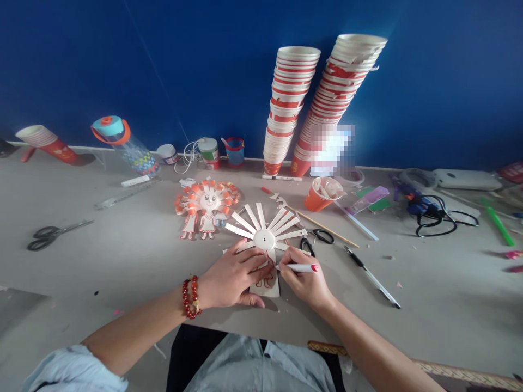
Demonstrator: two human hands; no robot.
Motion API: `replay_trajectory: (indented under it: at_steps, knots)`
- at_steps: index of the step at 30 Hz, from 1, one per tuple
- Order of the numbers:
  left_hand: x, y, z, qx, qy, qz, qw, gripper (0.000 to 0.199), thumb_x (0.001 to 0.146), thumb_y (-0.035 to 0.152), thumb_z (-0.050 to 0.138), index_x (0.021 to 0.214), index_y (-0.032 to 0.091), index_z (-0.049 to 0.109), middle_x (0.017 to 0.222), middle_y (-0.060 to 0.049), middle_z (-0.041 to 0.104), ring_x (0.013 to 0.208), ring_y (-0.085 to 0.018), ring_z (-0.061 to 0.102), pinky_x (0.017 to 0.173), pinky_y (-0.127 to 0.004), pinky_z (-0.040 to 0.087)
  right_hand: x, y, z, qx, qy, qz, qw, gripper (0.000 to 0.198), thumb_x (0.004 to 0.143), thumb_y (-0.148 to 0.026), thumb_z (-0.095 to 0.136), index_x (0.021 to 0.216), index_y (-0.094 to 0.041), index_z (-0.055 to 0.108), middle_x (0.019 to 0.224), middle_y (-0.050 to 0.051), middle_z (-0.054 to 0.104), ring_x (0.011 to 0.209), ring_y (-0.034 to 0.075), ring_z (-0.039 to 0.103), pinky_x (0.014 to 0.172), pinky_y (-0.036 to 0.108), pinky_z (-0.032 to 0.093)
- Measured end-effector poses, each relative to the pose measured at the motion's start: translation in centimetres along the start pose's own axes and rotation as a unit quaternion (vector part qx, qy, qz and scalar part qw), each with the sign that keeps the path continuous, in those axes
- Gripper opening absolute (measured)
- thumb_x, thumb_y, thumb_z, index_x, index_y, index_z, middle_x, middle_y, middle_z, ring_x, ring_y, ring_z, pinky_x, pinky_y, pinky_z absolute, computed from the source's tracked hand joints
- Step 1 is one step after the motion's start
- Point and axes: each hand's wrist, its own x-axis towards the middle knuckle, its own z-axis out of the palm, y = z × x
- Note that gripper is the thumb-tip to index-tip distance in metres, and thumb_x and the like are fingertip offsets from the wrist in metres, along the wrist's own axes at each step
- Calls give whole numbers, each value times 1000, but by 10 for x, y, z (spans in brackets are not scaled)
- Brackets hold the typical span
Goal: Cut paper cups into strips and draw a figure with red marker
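Observation:
A cut-open white paper cup (pixel 265 239) lies flat on the grey table, its strips fanned out around the round base. Its lower panel (pixel 269 290) carries a red outline drawing of a small figure. My left hand (pixel 241 272) lies flat with fingers stretched over the panel and the cup's left side. A white marker with a red end (pixel 301 268) is pinched in my right hand (pixel 306 280), its tip at the panel's upper right. Finished-looking paper dolls (pixel 208 209) with orange curled strips lie beyond my left hand.
Two tall paper cup stacks (pixel 291 109) lean at the back by the blue wall. Black-handled scissors (pixel 322 236) lie just beyond the cup, other scissors (pixel 55 235) far left. A pen (pixel 372 276), wooden stick (pixel 327 227) and orange cup of scraps (pixel 322 194) lie right; a bottle (pixel 126 144) leans left.

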Motion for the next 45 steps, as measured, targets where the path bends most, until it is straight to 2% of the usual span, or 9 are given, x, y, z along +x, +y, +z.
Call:
replay_trajectory:
  at_steps: [25,33,38,45]
  knots:
    - [1,1,-2,-5,-3,1,1000,72,87,68,41,137,17,46,128,-14,58,127,-30,44,114,-52,18,-3,-2,-2,24,-19,5,1000,13,76,-16,50,65,-21,46,57,-4,46,51,12,40,50,23,32]
    - [0,0,-3,-13,-10,3,1000,70,89,66,39,139,18,43,133,-14,57,131,-29,41,116,-52,11,-3,1,-1,73,29,12,997,16,80,-18,50,65,-21,46,58,-4,45,53,13,39,51,24,33]
    - [-1,-2,-3,-13,-6,2,1000,68,89,66,42,138,18,46,132,-12,58,131,-29,41,117,-54,7,-1,-1,-1,72,32,23,997,14,82,-20,50,68,-21,50,59,-4,46,53,13,39,49,23,33]
    - [-1,-3,-4,-2,2,13,1000,66,88,64,45,138,21,47,133,-12,57,129,-29,44,116,-56,12,1,-4,0,45,34,20,998,13,81,-20,51,68,-21,50,58,-4,49,52,13,43,51,23,35]
